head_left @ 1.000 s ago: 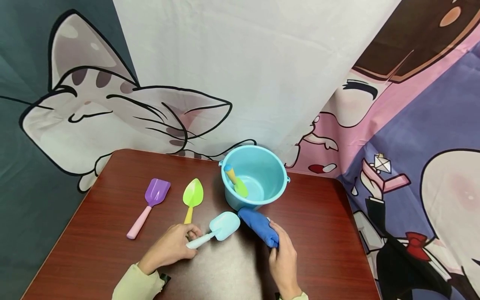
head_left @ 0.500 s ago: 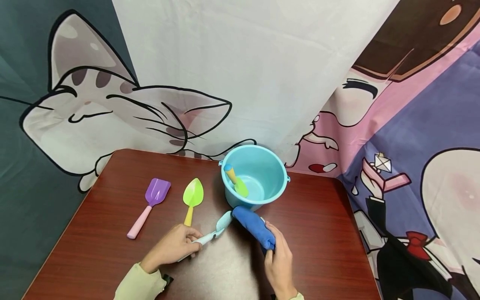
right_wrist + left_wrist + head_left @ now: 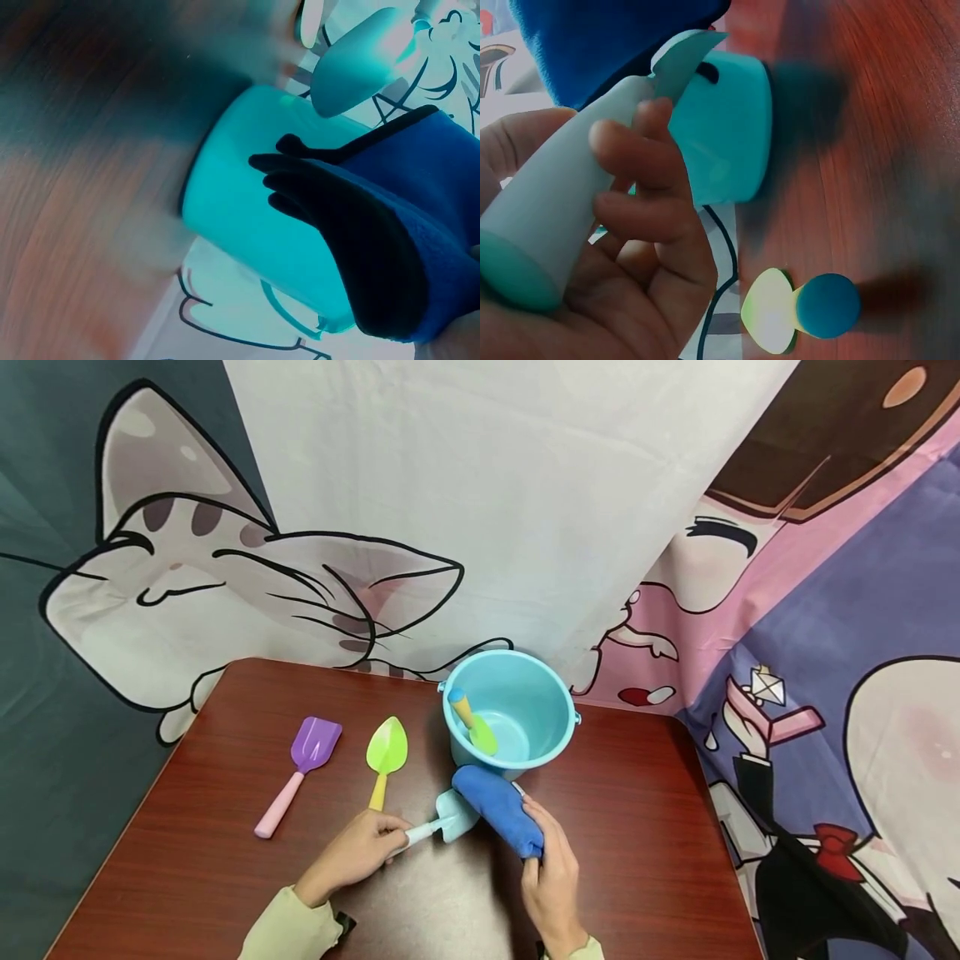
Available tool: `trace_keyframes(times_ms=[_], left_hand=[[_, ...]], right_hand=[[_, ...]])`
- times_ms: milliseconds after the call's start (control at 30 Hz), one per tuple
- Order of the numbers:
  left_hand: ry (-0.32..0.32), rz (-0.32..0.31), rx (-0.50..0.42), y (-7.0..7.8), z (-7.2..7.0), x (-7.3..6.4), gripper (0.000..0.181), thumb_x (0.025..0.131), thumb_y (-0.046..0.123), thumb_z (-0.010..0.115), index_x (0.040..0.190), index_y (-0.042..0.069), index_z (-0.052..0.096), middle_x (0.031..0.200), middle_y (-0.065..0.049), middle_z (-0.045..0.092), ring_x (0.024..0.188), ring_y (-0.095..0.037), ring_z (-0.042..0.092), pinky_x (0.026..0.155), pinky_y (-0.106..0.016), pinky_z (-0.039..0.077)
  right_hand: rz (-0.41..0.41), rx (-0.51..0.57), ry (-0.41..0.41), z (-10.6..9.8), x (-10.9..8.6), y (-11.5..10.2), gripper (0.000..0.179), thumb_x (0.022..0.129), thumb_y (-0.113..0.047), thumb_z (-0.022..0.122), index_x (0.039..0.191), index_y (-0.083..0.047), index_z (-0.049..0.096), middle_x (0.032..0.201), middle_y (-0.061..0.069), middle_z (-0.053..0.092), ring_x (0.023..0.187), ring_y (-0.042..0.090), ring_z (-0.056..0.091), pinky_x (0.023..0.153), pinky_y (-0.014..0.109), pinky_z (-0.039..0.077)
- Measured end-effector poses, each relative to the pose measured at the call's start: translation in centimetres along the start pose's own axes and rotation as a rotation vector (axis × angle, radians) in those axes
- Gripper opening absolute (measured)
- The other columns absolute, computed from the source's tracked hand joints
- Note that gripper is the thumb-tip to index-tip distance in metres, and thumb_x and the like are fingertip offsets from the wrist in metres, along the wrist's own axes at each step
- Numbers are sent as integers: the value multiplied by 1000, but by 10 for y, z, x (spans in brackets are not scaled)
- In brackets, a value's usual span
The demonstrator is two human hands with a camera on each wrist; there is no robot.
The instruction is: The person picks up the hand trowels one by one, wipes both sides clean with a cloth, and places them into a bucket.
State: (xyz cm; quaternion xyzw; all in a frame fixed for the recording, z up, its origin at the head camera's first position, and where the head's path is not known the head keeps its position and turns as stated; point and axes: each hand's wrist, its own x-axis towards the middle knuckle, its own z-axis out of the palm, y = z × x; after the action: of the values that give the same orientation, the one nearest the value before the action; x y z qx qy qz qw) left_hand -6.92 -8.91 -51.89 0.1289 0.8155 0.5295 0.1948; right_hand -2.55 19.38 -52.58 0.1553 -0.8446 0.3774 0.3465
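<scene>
My left hand [image 3: 362,853] grips the pale handle of a light blue toy shovel [image 3: 452,815]. In the left wrist view the fingers curl around that thick handle [image 3: 562,172]. My right hand [image 3: 555,878] holds a folded blue cloth [image 3: 498,810] by its near right end. The cloth's far end overlaps the shovel's blade in the head view. In the right wrist view, dark shaded folds of the cloth [image 3: 450,172] hang close to the shovel's blade [image 3: 352,67]. Both are in front of a light blue bucket [image 3: 558,727].
Inside the bucket leans a small green shovel [image 3: 483,737] with a yellow and blue handle. Left of it, a green trowel [image 3: 387,747] and a purple shovel [image 3: 315,743] with a pink handle lie on the brown table [image 3: 187,827]. A printed curtain [image 3: 525,510] hangs behind.
The cloth and my right hand have shifted left, bringing the cloth over the shovel's blade. My left hand has moved slightly right, and the shovel has turned about its handle.
</scene>
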Motion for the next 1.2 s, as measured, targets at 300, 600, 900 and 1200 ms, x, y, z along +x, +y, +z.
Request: trace_keyframes(times_ms=[300, 600, 900, 1200], left_hand=[[-33, 3, -125, 2, 5, 1, 13, 86, 7, 69, 93, -3, 75, 61, -6, 62, 50, -9, 55, 46, -24, 45], [-81, 46, -182, 4, 7, 1, 10, 84, 7, 76, 80, 0, 70, 65, -3, 65, 52, -15, 60, 50, -26, 50], [-44, 66, -81, 4, 7, 1, 8, 83, 8, 72, 76, 10, 69, 55, 4, 61, 51, -26, 63, 47, -23, 45], [-50, 60, -145, 1, 5, -1, 13, 84, 8, 76, 94, -1, 74, 67, -1, 67, 54, -18, 63, 50, -25, 50]], right_hand=[[-136, 92, -3, 13, 4, -7, 62, 65, 21, 39, 121, 8, 63, 123, 22, 65, 114, 35, 63, 107, 24, 39], [-224, 122, -377, 14, 3, -15, 59, 75, 12, 51, 131, -4, 60, 140, 16, 57, 131, 35, 53, 115, 34, 32], [-152, 36, -657, 17, -2, -21, 46, 89, -10, 66, 134, -15, 58, 152, 0, 47, 143, 22, 40, 116, 41, 30], [-132, -57, -675, 17, -4, -18, 79, 70, 14, 65, 144, -12, 54, 152, 4, 49, 142, 24, 41, 114, 42, 33]])
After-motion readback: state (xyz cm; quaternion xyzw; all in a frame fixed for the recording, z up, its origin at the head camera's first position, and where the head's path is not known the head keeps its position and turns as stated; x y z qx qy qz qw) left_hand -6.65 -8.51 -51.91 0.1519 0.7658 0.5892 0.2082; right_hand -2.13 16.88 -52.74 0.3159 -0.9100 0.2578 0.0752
